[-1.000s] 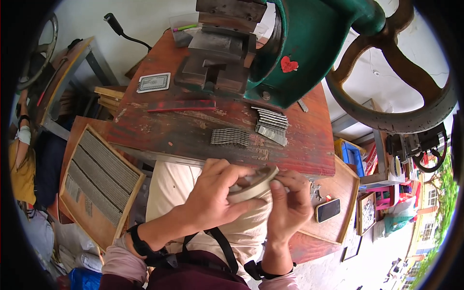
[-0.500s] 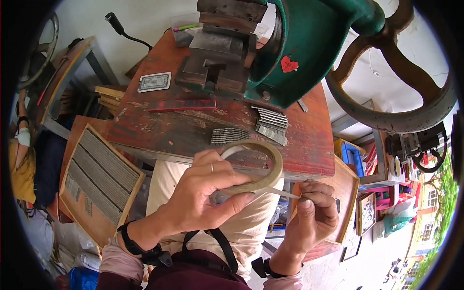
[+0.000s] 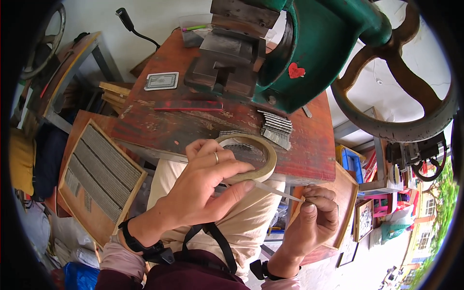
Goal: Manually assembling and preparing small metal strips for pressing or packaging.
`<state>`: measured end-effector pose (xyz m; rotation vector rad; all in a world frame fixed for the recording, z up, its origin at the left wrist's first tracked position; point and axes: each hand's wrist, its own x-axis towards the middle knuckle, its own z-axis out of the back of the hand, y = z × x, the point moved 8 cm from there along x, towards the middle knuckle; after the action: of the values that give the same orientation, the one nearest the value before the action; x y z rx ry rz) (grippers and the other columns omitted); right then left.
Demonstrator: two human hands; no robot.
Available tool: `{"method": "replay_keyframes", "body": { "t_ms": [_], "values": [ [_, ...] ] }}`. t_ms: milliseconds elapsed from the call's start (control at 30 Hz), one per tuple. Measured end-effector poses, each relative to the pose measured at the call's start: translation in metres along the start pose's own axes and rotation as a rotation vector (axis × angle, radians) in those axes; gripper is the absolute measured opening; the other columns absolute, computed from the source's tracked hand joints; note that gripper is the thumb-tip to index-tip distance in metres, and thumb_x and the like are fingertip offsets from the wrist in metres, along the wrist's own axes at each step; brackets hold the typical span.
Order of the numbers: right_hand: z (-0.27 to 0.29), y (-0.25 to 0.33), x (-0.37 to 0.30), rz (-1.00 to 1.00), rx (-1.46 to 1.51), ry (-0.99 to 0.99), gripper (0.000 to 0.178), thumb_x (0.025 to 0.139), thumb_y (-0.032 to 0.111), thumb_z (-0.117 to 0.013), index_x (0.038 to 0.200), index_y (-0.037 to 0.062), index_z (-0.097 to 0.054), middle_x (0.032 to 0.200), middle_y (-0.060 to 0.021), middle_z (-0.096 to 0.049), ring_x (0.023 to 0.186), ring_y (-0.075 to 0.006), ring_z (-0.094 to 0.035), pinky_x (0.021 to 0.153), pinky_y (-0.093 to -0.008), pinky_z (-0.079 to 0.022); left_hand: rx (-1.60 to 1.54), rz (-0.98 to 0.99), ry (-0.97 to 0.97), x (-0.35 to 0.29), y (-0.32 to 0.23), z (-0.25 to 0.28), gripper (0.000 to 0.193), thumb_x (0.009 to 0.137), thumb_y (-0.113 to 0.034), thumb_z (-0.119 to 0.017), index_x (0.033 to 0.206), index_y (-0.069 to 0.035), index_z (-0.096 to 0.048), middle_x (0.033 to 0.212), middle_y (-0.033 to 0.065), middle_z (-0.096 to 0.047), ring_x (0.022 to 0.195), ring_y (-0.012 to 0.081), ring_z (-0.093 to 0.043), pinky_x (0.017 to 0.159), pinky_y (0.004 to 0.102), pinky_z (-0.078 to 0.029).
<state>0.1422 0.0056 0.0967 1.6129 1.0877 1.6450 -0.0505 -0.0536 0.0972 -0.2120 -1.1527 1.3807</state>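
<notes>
The left hand [image 3: 207, 180] clamps the tape roll [image 3: 271, 162], seemingly as anchor, while the right hand [image 3: 310, 224] pinches its taut strip [image 3: 278, 191].

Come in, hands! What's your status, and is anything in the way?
Left hand gripping tape roll. Right hand pinching tape strip. Nothing crossing strip between hands.

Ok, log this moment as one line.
left hand: holding tape roll | right hand: pinching tape strip | strip: straight between hands
</notes>
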Motion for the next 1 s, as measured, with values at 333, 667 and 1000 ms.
{"method": "replay_keyframes", "body": {
  "t_ms": [333, 667, 1000],
  "values": [
    [-0.007, -0.007, -0.007, -0.019, 0.112, 0.052, 0.012, 0.073, 0.000, -0.072, 0.079, -0.0013, -0.062, 0.086, -0.0138, -0.063, 0.085, -0.0237, -0.059, 0.079, -0.0342, -0.049, -0.057, 0.026, 0.007, -0.005, 0.009, 0.004, 0.018, 0.069, -0.014, -0.069, 0.085, -0.006, -0.070, 0.071, 0.0018, -0.058, 0.079, 0.0195, -0.050, 0.088, 0.0379, -0.029],
    [-0.028, 0.004, -0.014, 0.114, 0.141, 0.216, 0.014, 0.073, 0.005, -0.075, 0.078, 0.0009, -0.063, 0.080, -0.0119, -0.065, 0.078, -0.0240, -0.062, 0.078, -0.0396, -0.048, -0.047, 0.034, -0.176, -0.008, 0.013, 0.019, 0.018, 0.062, -0.010, -0.069, 0.080, -0.006, -0.069, 0.069, 0.0004, -0.057, 0.075, 0.0184, -0.049, 0.084, 0.0345, -0.030],
    [0.051, 0.009, -0.006, 0.219, 0.090, -0.082, 0.024, 0.090, 0.022, -0.057, 0.089, -0.0018, -0.057, 0.086, -0.0115, -0.057, 0.079, -0.0242, -0.055, 0.086, -0.0405, -0.044, -0.254, 0.281, -0.624, -0.035, 0.060, 0.076, 0.017, 0.070, -0.008, -0.066, 0.086, -0.003, -0.067, 0.072, 0.0048, -0.056, 0.072, 0.0214, -0.050, 0.072, 0.0350, -0.038]
  ]
}}
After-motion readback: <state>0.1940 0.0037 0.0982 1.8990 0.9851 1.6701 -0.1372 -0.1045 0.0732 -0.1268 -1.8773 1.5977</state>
